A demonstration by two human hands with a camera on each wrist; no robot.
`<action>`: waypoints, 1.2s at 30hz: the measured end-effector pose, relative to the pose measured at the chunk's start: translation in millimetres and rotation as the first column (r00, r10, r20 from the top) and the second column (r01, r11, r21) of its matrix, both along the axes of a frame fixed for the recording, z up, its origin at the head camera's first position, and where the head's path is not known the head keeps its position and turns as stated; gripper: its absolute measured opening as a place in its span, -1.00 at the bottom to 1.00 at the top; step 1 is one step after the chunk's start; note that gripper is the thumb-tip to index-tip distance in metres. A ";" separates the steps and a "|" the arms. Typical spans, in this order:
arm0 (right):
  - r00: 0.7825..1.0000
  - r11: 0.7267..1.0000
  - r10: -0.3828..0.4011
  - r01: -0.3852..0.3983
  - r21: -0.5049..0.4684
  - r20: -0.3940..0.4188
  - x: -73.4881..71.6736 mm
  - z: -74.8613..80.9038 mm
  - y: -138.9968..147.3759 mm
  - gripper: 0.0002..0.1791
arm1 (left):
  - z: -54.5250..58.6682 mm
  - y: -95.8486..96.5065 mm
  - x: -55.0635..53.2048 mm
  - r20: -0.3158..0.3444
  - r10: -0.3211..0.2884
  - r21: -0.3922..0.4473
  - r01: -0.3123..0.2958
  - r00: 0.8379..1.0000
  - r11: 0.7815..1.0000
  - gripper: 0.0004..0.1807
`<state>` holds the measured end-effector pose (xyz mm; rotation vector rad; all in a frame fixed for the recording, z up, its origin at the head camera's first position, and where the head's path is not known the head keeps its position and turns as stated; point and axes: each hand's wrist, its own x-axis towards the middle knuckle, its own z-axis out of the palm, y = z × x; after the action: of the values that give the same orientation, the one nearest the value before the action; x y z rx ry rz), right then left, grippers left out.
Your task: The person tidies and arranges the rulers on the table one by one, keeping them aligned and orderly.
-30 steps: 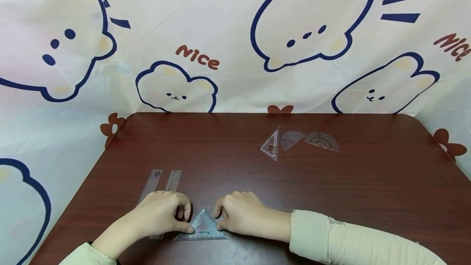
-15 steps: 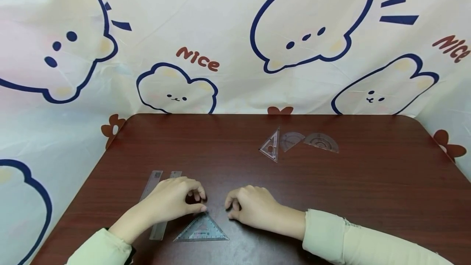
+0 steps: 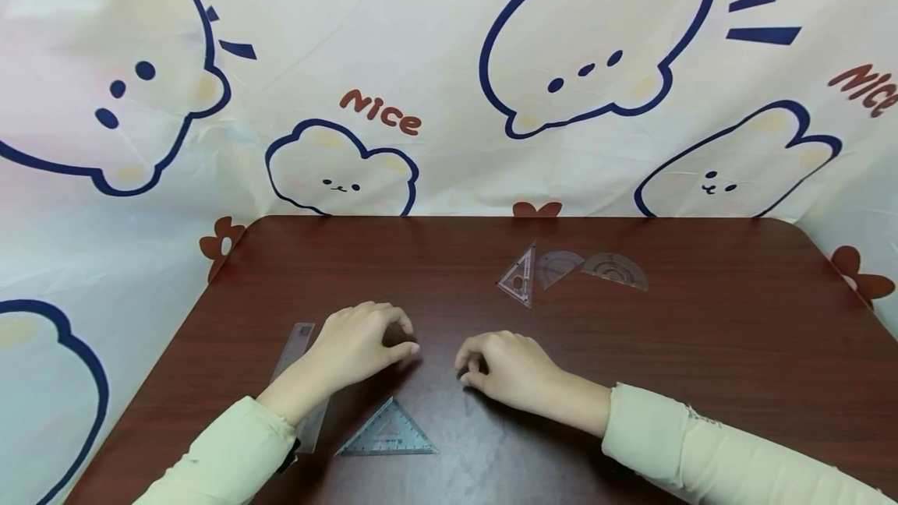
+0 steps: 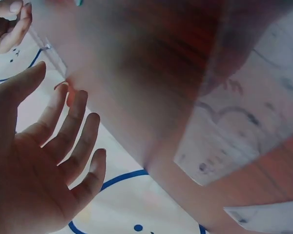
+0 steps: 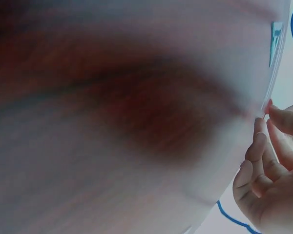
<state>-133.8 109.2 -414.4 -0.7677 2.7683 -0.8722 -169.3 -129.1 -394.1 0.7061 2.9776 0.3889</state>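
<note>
The bluish clear set square (image 3: 389, 436) lies flat near the front of the table, its point facing away, with neither hand on it. Beyond it, my left hand (image 3: 361, 345) hovers with fingers loosely bent and nothing between them; the left wrist view shows its bare palm (image 4: 39, 170). To the right is my right hand (image 3: 512, 369), fingers loosely curled and holding nothing. Under the left forearm lie two clear rulers, one with its far end (image 3: 298, 341) showing, the other with its near end (image 3: 312, 429) showing. Their middle parts are hidden.
At the back of the brown table (image 3: 701, 318) lie a small clear set square (image 3: 525, 275), a fan-shaped clear piece (image 3: 556, 267) and a clear protractor (image 3: 615, 270). A printed curtain (image 3: 449, 162) stands behind the table edge.
Both hands have let go of the bluish set square and moved forward and to the right, away from it. The set square stays in place.
</note>
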 end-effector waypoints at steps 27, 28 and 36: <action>0.992 0.999 0.017 -0.010 0.052 -0.125 -41.9 7.3 63.7 -0.83 | 3.4 46.1 -36.3 0.177 0.055 0.089 -0.072 0.983 0.993 -0.65; 0.992 0.999 0.010 -0.004 0.051 -0.122 -44.0 7.3 66.0 -0.83 | 3.6 48.3 -37.2 0.179 0.054 0.086 -0.070 0.982 0.994 -0.65; 0.991 0.999 -0.035 0.040 0.033 -0.127 -60.6 8.7 75.9 -0.85 | 4.6 66.3 -43.4 0.200 0.044 0.083 -0.062 0.979 0.995 -0.61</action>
<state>-194.4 185.1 -405.7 -0.7936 2.9089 -0.8047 -212.8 -62.8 -389.5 0.5588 2.8096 0.5631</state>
